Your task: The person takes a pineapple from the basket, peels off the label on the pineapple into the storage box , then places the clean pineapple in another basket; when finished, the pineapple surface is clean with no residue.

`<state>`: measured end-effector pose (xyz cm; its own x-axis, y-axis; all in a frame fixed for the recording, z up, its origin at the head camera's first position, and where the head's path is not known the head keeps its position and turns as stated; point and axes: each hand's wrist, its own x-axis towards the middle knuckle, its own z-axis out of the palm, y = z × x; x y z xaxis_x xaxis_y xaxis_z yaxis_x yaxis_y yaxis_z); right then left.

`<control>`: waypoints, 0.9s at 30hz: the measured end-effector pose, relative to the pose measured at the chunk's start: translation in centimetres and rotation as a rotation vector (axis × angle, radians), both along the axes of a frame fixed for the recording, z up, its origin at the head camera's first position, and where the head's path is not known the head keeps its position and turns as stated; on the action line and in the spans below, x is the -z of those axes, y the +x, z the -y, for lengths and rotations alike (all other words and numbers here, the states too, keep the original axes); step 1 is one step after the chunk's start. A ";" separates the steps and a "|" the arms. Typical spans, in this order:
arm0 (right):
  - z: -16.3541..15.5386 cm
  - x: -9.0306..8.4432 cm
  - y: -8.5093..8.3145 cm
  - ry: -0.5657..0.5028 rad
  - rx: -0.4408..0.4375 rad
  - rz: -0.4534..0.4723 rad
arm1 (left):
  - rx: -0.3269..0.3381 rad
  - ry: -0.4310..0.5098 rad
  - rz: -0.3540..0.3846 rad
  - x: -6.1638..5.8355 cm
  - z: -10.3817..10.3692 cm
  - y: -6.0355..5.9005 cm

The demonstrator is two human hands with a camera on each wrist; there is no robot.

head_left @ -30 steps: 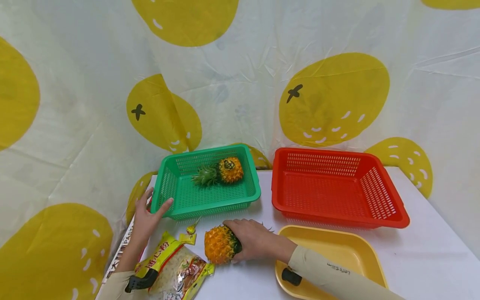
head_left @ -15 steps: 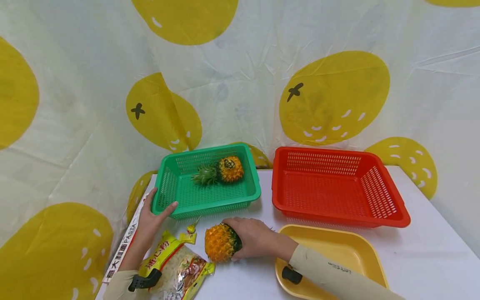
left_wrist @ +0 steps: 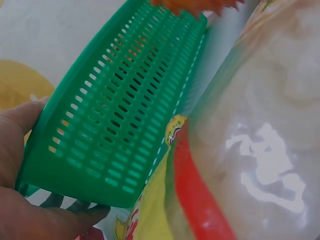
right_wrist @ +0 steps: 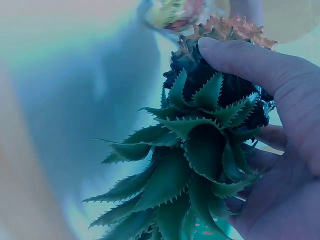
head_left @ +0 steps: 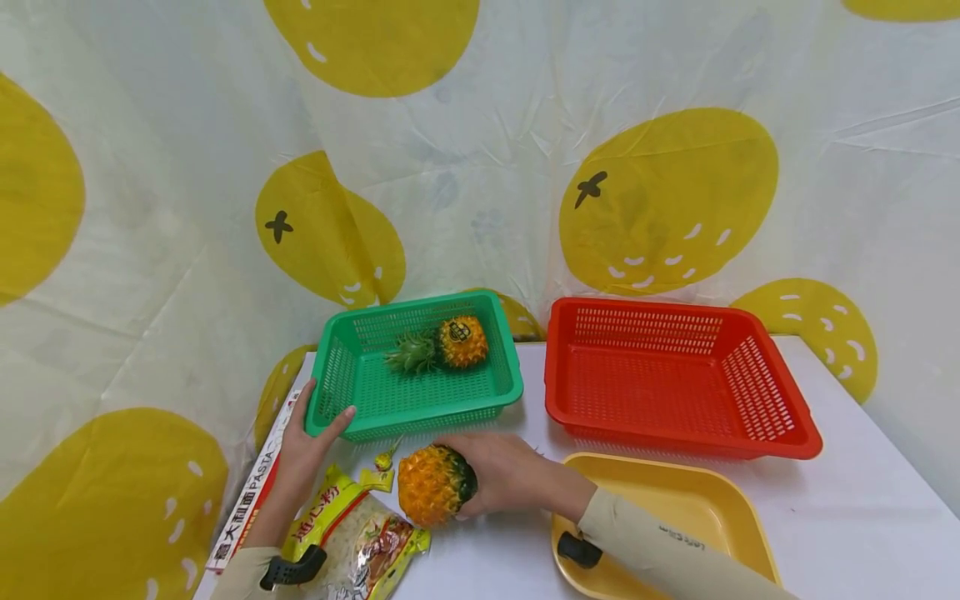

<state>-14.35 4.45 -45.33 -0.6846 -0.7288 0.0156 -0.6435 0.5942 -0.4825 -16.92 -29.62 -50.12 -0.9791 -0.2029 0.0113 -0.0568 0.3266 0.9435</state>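
Pineapple (head_left: 429, 486), orange-yellow, gripped by the right hand (head_left: 504, 477) at its crown end, fingers curled round the fruit where the green leaves (right_wrist: 192, 165) begin; the body points away from the palm toward the person's left, and whether it rests on the white counter (head_left: 862, 508) or is held just above it cannot be told. Left hand (head_left: 311, 440) grips the near left corner of the green basket (head_left: 491, 392), thumb on the rim and fingers against the perforated side wall, as the left wrist view confirms. Inside that basket, well beyond the left hand's fingertips, lies a second pineapple (head_left: 461, 340) on its side with its crown toward the left. Just beside the right hand's pineapple, between the two hands, lies a clear noodle packet (head_left: 352, 542) with a yellow and red printed band; a pasta box (head_left: 243, 504) lies under the left forearm at the counter's edge. Small yellow item (head_left: 385, 457) sits just ahead of the held pineapple, too small to identify. Yellow tray (head_left: 720, 508) lies under the right forearm; red basket (head_left: 795, 433) stands beyond it, past the right wrist. Backdrop: white cloth (head_left: 480, 167) with large yellow fruit shapes.
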 end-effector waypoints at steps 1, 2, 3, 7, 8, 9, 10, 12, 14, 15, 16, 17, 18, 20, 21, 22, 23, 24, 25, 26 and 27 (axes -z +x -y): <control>0.0 -0.3 0.0 -0.006 -0.003 -0.007 | -0.001 0.000 -0.001 0.1 0.0 0.0; 0.0 -0.7 0.1 -0.013 -0.008 -0.012 | -0.002 0.000 -0.002 0.1 -0.1 0.0; 0.0 -1.0 0.1 -0.019 -0.010 -0.017 | -0.004 -0.001 -0.001 0.1 -0.1 0.0; -0.4 -2.4 0.1 -0.040 -0.019 -0.029 | -0.006 -0.006 -0.001 0.1 -0.2 0.0; -0.6 -2.8 0.1 -0.041 -0.017 -0.030 | -0.005 -0.008 -0.005 0.1 -0.2 0.0; -0.8 -3.2 0.0 -0.044 -0.012 -0.032 | -0.004 -0.007 -0.006 0.1 -0.2 0.0; -1.0 -3.6 0.0 -0.044 -0.007 -0.036 | -0.004 -0.004 -0.009 0.1 -0.2 0.0; -1.5 -4.4 -0.1 -0.041 0.007 -0.048 | -0.005 0.003 -0.009 0.2 -0.1 0.1; -2.1 -5.2 -0.3 -0.041 0.022 -0.062 | -0.005 0.008 -0.004 0.3 0.0 0.1; -2.5 -5.6 -0.4 -0.043 0.026 -0.074 | -0.004 0.010 0.001 0.3 0.0 0.1; -2.9 -5.9 -0.5 -0.043 0.029 -0.090 | -0.003 0.012 0.004 0.4 0.0 0.1; -3.3 -6.3 -0.6 -0.047 0.032 -0.100 | -0.001 0.012 0.008 0.4 0.1 0.1; -3.7 -6.5 -0.8 -0.052 0.036 -0.109 | 0.002 0.010 0.011 0.5 0.1 0.1; -4.5 -7.1 -1.1 -0.059 0.046 -0.126 | 0.007 0.010 0.011 0.5 0.1 0.1; -4.9 -7.4 -1.3 -0.062 0.054 -0.132 | 0.009 0.012 0.009 0.5 0.1 0.1; -5.3 -7.6 -1.6 -0.063 0.065 -0.135 | 0.009 0.013 0.006 0.5 0.1 0.1; -5.7 -7.9 -1.8 -0.066 0.079 -0.133 | 0.010 0.015 0.003 0.5 0.1 0.1; -6.1 -8.1 -2.0 -0.067 0.093 -0.136 | 0.008 0.015 0.002 0.5 0.1 0.0; -6.4 -8.4 -2.2 -0.067 0.105 -0.141 | 0.007 0.015 0.001 0.5 0.1 0.0; -6.8 -8.6 -2.5 -0.067 0.115 -0.146 | 0.005 0.015 0.001 0.5 0.1 -0.1; -7.1 -8.9 -2.8 -0.068 0.124 -0.149 | 0.002 0.012 0.002 0.6 0.1 -0.1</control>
